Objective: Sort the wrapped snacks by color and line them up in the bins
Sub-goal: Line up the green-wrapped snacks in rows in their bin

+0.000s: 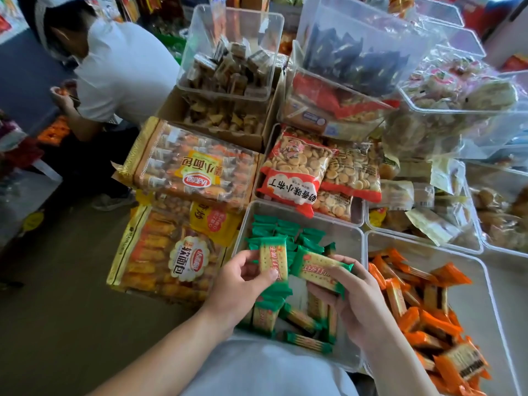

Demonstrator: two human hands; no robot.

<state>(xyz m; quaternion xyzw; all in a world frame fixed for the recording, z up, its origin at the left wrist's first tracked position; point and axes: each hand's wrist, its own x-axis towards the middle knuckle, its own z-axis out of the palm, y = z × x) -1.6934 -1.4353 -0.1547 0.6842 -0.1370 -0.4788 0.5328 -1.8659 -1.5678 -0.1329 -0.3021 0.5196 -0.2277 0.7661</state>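
Snack bags crowd the upper frame; both hands, left hand [243, 277] and right hand [353, 295], each pinch a green packet [273, 257] over the clear bin [347, 232], beside orange packets [414, 304].

Floor [57, 310] carries bread bags [171, 261], clear bins [354, 364].

My left hand [240, 278] pinches one green-wrapped cracker pack [273, 257] upright, my right hand [353, 295] another [320, 270] tilted, above the clear bin [350, 232] of green packs (orange packs [423, 315] fill the bin [485, 281] just beside).
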